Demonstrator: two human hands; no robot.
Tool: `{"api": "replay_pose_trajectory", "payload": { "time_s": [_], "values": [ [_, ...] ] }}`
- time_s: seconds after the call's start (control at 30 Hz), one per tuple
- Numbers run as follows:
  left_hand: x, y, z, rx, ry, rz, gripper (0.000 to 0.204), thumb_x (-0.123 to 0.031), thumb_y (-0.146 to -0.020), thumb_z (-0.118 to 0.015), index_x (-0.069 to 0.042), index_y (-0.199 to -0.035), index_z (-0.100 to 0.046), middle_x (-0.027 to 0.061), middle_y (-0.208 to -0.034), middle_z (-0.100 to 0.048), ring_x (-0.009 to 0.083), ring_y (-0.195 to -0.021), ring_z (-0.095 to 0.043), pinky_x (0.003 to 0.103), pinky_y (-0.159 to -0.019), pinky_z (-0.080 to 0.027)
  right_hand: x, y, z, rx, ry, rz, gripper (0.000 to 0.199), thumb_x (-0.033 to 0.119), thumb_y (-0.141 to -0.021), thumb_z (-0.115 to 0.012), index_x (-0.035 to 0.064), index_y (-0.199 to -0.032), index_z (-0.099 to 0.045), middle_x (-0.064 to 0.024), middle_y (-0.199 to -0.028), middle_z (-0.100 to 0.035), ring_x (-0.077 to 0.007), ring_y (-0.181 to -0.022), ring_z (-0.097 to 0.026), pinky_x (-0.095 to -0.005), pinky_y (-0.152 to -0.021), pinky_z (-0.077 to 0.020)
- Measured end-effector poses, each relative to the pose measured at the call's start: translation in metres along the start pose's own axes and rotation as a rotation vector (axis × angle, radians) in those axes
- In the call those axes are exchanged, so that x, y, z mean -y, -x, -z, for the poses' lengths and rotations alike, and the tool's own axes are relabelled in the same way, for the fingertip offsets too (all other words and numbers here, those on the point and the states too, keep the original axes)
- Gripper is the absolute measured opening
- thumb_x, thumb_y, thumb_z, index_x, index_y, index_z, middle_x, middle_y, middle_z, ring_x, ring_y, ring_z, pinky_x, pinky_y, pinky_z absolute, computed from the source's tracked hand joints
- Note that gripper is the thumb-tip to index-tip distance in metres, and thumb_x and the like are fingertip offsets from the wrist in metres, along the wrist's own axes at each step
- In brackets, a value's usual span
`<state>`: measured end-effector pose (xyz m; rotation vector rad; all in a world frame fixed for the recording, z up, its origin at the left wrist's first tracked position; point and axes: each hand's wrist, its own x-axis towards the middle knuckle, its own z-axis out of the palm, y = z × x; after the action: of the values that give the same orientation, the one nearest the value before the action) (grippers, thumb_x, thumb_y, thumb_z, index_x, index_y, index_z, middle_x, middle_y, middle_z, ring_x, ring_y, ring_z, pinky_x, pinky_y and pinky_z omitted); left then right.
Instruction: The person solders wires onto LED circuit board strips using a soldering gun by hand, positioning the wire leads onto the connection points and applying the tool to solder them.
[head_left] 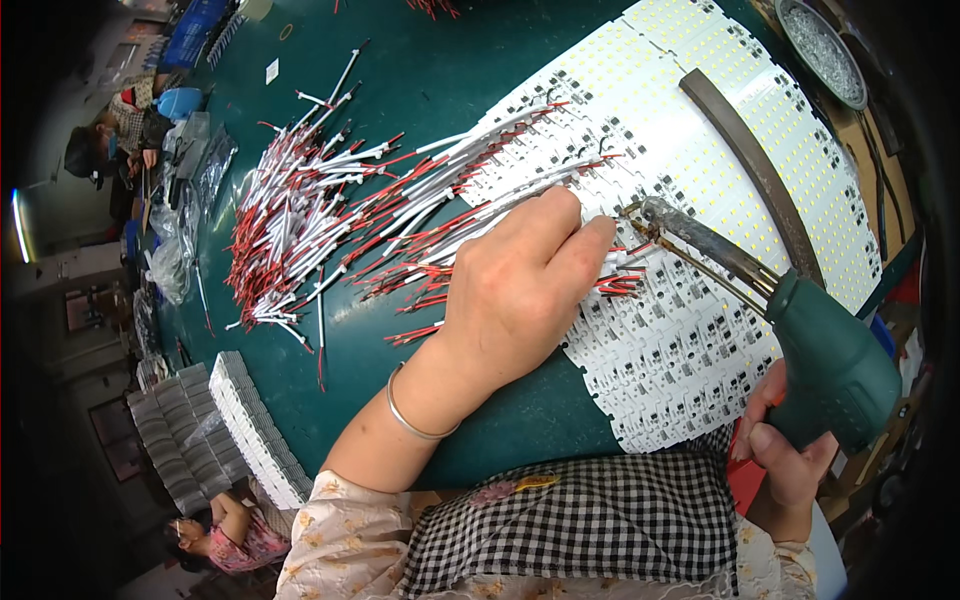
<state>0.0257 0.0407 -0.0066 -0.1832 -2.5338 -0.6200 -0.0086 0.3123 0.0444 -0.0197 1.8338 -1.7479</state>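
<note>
My left hand point(530, 275) lies over a spread of red and white wires point(420, 200), its fingers pinched together at the circuit boards. The wire between its fingertips is mostly hidden by the hand. Short red wire ends point(620, 283) show just beside the fingers. My right hand point(790, 455) is wrapped round the handle of a green soldering gun point(830, 355). The gun's dark tip points left, close to the left fingertips and just over the boards. Beneath them spreads a sheet of white LED circuit boards point(690, 350), with small black parts and yellow dots.
A curved dark metal bar point(755, 165) lies across the boards. A loose wire pile point(290, 225) sits left on the green table point(380, 370). Stacked white and grey pieces point(250, 430) stand at the left edge, a bowl of clear bits point(825, 60) far right. Other people sit left.
</note>
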Motion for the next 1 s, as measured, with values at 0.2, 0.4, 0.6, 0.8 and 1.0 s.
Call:
{"api": "replay_pose_trajectory", "payload": {
  "time_s": [0.2, 0.4, 0.6, 0.8, 1.0],
  "values": [
    [-0.002, -0.001, 0.002, 0.031, -0.041, -0.011, 0.024, -0.002, -0.066, -0.062, -0.001, -0.090, -0.058, 0.0069, -0.074, -0.048, 0.0198, -0.061, -0.054, 0.031, -0.045, -0.044, -0.006, 0.001, 0.000, -0.020, 0.086, 0.020, 0.055, 0.010, -0.072, -0.066, -0.0089, -0.117, -0.041, -0.0102, -0.068, -0.051, -0.0138, -0.049, -0.051, -0.0242, -0.045, -0.0448],
    [-0.003, -0.003, 0.004, 0.052, -0.051, -0.015, 0.023, -0.003, -0.067, -0.061, -0.001, -0.089, -0.058, 0.0069, -0.076, -0.048, 0.0192, -0.061, -0.054, 0.031, -0.045, -0.044, -0.001, -0.001, -0.007, -0.108, -0.025, 0.104, 0.054, 0.012, -0.072, -0.068, -0.0107, -0.113, -0.040, -0.0091, -0.065, -0.049, -0.0121, -0.042, -0.047, -0.0227, -0.038, -0.0421],
    [-0.003, -0.002, 0.005, 0.062, -0.063, -0.018, 0.022, -0.002, -0.067, -0.060, -0.001, -0.089, -0.058, 0.0069, -0.076, -0.047, 0.0190, -0.061, -0.054, 0.031, -0.046, -0.044, 0.003, -0.005, 0.001, -0.029, -0.095, 0.141, 0.060, 0.015, -0.074, -0.067, -0.0117, -0.116, -0.034, -0.0084, -0.064, -0.049, -0.0113, -0.041, -0.046, -0.0236, -0.036, -0.0438],
    [-0.002, -0.003, 0.002, 0.054, -0.062, 0.001, 0.022, -0.001, -0.067, -0.060, -0.002, -0.089, -0.059, 0.0063, -0.073, -0.048, 0.0191, -0.059, -0.054, 0.031, -0.045, -0.044, 0.002, 0.000, 0.004, -0.041, -0.105, 0.144, 0.061, 0.016, -0.074, -0.068, -0.0120, -0.116, -0.034, -0.0080, -0.063, -0.049, -0.0115, -0.040, -0.046, -0.0237, -0.036, -0.0439],
    [0.001, 0.001, 0.002, 0.069, 0.056, -0.010, 0.035, 0.005, -0.058, -0.062, -0.003, -0.092, -0.064, 0.0066, -0.071, -0.052, 0.0195, -0.058, -0.055, 0.030, -0.046, -0.043, 0.002, 0.009, 0.013, -0.001, -0.066, 0.137, 0.059, 0.017, -0.074, -0.070, -0.0128, -0.113, -0.038, -0.0095, -0.064, -0.050, -0.0118, -0.040, -0.046, -0.0236, -0.036, -0.0434]
  ]
}}
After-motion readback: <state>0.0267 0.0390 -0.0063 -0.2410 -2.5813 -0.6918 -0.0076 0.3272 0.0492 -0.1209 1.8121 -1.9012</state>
